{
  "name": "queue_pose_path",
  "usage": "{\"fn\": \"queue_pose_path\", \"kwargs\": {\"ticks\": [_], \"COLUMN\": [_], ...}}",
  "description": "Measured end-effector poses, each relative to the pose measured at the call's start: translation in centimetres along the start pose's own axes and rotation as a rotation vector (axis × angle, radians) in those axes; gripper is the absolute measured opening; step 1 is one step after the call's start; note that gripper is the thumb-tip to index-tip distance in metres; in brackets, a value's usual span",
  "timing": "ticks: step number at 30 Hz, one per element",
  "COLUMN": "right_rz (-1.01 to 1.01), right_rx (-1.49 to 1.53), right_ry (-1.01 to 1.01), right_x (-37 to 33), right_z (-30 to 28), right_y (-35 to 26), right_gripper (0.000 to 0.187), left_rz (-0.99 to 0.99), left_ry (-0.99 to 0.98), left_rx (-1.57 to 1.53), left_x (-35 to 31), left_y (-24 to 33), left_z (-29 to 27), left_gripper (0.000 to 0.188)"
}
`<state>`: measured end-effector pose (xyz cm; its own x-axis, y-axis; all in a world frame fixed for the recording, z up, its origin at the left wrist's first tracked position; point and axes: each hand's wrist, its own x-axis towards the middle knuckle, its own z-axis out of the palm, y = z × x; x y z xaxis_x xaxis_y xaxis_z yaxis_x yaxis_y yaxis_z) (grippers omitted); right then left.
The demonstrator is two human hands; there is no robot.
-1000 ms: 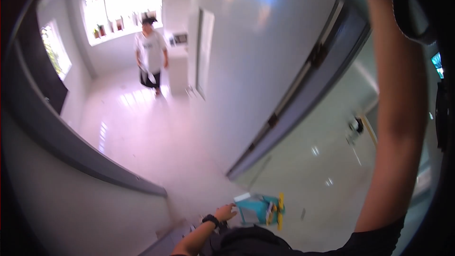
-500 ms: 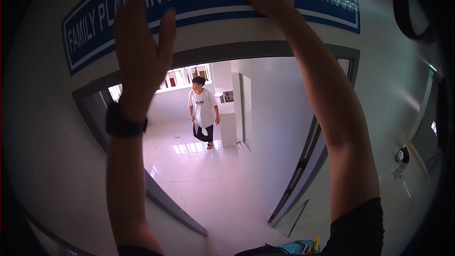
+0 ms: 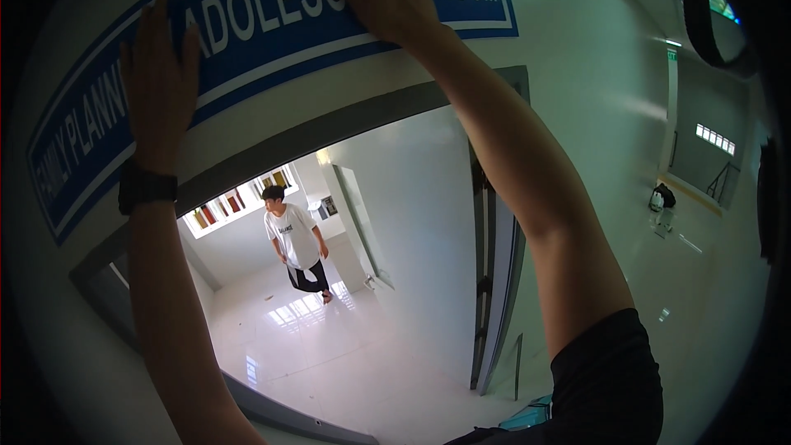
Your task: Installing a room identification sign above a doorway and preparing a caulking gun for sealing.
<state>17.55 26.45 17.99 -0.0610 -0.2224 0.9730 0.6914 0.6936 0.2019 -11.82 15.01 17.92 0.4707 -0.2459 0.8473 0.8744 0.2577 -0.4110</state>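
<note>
A long blue sign (image 3: pixel 272 12) with white lettering and a white border is on the wall above a doorway. My left hand (image 3: pixel 161 78) is raised over its left part, fingers stretched upward and thumb apart, with a black band on the wrist. Whether the palm touches the sign, I cannot tell. Toward the sign's right end my right hand (image 3: pixel 395 0) lies against its face with fingers extended; the top view edge cuts off some fingertips. Neither hand shows anything held.
Below the sign is a grey door frame (image 3: pixel 329 148) with a pale door (image 3: pixel 412 222) swung inward. Inside the room stands a person (image 3: pixel 295 239) in a white shirt and dark trousers. Down the corridor at right, a dark bag (image 3: pixel 662 197) rests on the shiny floor.
My view has turned right, so the sign and doorway sit farther left and more corridor shows. Both hands remain raised at the sign, the left one's fingers now closer together.
</note>
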Motion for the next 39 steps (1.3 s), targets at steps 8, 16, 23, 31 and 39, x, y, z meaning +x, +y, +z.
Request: {"fn": "queue_pose_path", "kwargs": {"ticks": [8, 16, 23, 31, 39], "right_rz": [0.114, 0.049, 0.049, -0.286, -0.209], "right_rx": [-0.063, -0.197, -0.178, -0.010, -0.026], "right_ry": [0.072, 0.208, 0.146, 0.164, 0.110], "right_x": [-2.3, -2.5, 0.3, 2.9, 3.3], "right_z": [-2.6, -2.4, -0.1, 3.8, 3.8], "right_y": [11.5, 16.3, -1.1, -26.5, -29.0], "right_gripper": [0.062, 0.065, 0.073, 0.057, 0.059], "left_rz": [-0.009, -0.164, -0.191, -0.198, -0.402], "left_ry": [-0.025, -0.077, -0.003, 0.066, -0.077], "left_rx": [-0.007, -0.150, -0.368, -0.419, -0.064], "left_x": [0.2, 0.2, 0.6, -2.6, -9.4], "left_y": [0.1, 1.5, -0.5, -9.1, -24.9], "left_z": [0.5, -5.4, -8.8, -13.4, -20.3], "left_gripper": [0.057, 0.061, 0.059, 0.053, 0.056]}}
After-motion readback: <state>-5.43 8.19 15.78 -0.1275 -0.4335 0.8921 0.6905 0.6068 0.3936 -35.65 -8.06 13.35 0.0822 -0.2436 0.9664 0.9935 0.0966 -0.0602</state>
